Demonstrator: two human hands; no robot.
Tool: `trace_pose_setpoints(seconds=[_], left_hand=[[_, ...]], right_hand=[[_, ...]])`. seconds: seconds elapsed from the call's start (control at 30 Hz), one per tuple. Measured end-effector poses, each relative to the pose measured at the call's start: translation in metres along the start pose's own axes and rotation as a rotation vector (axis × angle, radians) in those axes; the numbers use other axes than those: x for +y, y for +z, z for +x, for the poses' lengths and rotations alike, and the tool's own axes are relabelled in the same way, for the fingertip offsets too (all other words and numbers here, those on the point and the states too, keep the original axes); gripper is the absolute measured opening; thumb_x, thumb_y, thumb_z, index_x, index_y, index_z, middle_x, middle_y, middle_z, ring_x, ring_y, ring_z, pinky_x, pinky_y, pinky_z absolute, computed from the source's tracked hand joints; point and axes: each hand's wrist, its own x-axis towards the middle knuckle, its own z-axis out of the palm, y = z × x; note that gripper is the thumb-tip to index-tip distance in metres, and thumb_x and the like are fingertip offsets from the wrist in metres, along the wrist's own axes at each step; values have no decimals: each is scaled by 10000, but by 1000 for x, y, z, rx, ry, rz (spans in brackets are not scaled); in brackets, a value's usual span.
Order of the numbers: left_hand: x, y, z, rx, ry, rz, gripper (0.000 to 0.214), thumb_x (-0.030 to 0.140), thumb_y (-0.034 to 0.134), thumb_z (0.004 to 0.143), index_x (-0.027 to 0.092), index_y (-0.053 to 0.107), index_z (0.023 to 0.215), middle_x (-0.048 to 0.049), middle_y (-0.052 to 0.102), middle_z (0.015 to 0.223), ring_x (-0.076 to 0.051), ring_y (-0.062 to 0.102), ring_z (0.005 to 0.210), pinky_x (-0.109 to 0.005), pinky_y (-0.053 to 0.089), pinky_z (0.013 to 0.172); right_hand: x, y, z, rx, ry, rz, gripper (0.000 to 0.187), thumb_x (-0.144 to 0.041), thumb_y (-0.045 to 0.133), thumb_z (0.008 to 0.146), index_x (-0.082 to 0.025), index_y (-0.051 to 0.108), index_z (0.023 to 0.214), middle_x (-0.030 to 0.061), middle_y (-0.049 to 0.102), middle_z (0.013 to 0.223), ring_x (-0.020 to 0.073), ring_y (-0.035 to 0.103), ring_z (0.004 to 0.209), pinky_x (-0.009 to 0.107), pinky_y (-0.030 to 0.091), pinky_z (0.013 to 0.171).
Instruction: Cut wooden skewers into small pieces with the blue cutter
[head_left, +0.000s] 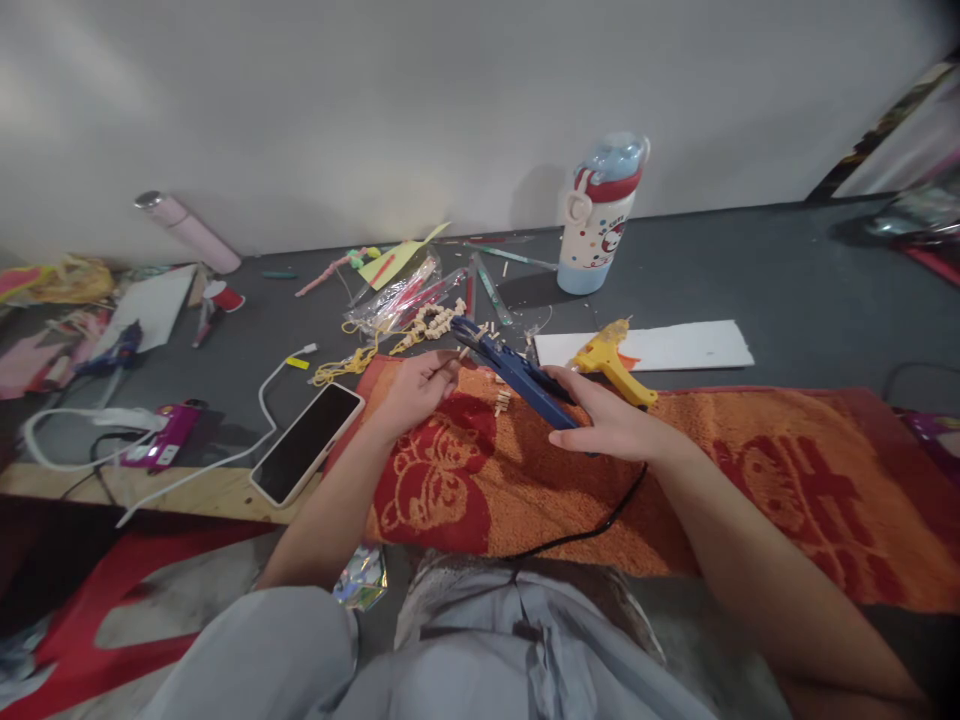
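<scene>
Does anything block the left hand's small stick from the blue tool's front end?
Nothing visible: the small stick in the left hand is right beside the front end of the blue tool in the right hand. The knobbly beige piece lies beyond them. Whether stick and tool touch is unclear.

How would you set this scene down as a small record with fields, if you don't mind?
Left hand: the left hand pinches a small pale stick close to the blue tool's tip; contact unclear
Right hand: the right hand grips the blue tool
Under the hands: orange and red towel, pale bits on it
Beyond the towel: yellow glue gun lying partly on a white strip
Left of the towel: phone, screen dark
By the wall: upright cartoon bottle; pink flask
</scene>
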Motion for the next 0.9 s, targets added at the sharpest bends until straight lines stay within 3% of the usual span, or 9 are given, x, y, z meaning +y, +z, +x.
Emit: trace_pose_setpoints(seconds=[0.13,0.3,0.5,0.7,0.9], left_hand=[[-3,0,-1,-5,4,-30,403,469,398,895,139,604,788,44,410,488,-73,344,433,-218,316,475],[-3,7,2,102,-9,-17,381,449,416,885,163,494,645,37,412,491,-74,349,445,-216,294,474],[-6,10,4,113,-31,112,352,360,404,873,172,432,576,26,425,504,-89,381,486,-227,292,509],[-14,16,5,165,-70,168,353,369,385,879,177,418,584,22,439,519,-102,405,510,-236,294,528],[-21,15,4,182,22,254,304,313,402,859,173,454,595,21,446,522,-101,406,497,-231,284,505]], right_hand=[[0,2,1,26,0,-21,757,-407,656,685,-131,366,1327,191,502,1329,368,500,1208,532,388,1002],[-2,20,5,144,-74,-33,739,-404,627,711,-104,345,1324,217,484,1325,370,480,1208,532,375,1000],[2,24,7,61,-54,11,697,-435,598,742,-131,367,1326,187,512,1306,355,494,1203,503,394,999],[3,30,7,154,-22,12,721,-488,604,738,-121,375,1314,204,499,1312,360,493,1195,518,382,999],[-2,14,5,8,-30,87,636,-428,608,741,-160,416,1285,130,570,1233,315,548,1130,444,451,952]])
